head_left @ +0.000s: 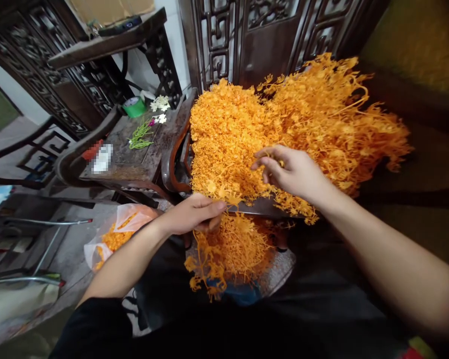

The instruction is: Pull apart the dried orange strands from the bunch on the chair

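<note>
One lower orange pile (247, 247) sits nearest the body, below the edge of a dark wooden seat (260, 206). Above it, the left hand (194, 214) pinches an orange sprig (230, 198) between thumb and fingers. The right hand (284, 169), fingers bent, is at the large orange heap (228, 134) on the seat; cannot tell whether it grips anything. To the left, a plastic bag (144, 213) holds orange pieces (114, 240). Farther off, a worktop (125, 162) bears green stems (140, 137) and green tape (134, 109)
</note>
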Available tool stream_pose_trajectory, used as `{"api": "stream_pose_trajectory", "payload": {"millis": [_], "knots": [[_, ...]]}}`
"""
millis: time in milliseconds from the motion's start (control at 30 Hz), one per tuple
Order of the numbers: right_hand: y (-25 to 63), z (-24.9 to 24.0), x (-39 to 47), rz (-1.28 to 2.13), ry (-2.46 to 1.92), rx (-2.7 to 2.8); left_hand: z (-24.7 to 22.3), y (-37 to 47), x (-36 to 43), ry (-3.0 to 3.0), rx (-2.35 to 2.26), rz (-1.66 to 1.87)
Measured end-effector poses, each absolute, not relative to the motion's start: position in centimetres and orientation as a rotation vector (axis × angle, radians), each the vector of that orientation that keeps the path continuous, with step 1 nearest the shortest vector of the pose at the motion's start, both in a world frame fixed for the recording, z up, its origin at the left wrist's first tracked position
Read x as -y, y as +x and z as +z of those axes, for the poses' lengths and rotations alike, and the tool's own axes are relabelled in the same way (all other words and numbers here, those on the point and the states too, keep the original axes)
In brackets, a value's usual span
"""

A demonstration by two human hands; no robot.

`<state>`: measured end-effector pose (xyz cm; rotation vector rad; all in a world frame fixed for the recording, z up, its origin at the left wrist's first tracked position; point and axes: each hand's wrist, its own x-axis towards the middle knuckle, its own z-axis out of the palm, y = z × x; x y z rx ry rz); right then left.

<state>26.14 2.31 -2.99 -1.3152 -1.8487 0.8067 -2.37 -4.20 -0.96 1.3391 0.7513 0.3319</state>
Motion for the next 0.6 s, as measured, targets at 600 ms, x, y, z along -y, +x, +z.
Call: {"api": "stream_pose_trajectory", "payload": {"millis": [600], "knots": [[23.9, -5.1, -4.1, 0.366, -1.527, 1.604, -1.9, 0.2, 4.4, 1.311, -0.807, 0.431]]}}
